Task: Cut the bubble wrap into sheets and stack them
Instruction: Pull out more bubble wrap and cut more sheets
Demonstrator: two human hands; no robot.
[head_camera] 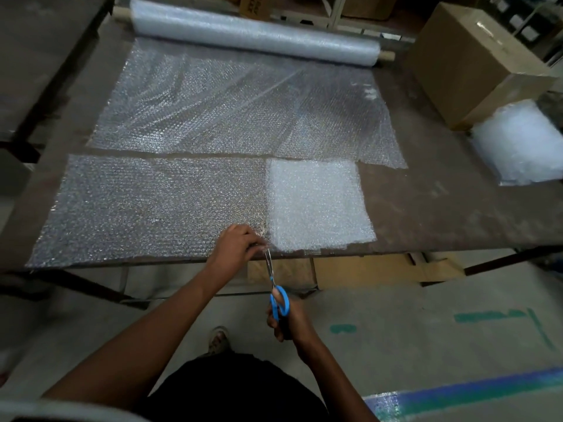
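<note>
A long strip of bubble wrap (146, 208) lies along the table's near edge, cut free from the sheet (237, 108) that runs back to the roll (253, 35). A whiter folded or stacked square piece (316, 205) sits at the strip's right end. My left hand (236, 246) pinches the strip's near edge just left of that square. My right hand (288, 319) grips blue-handled scissors (278, 300), whose blades point up to the strip's edge beside my left fingers.
A cardboard box (475, 62) stands at the table's back right, with a pile of cut bubble wrap sheets (521, 141) in front of it. The brown table (441, 208) ends just at my hands. Flattened cardboard (365, 269) lies under the table.
</note>
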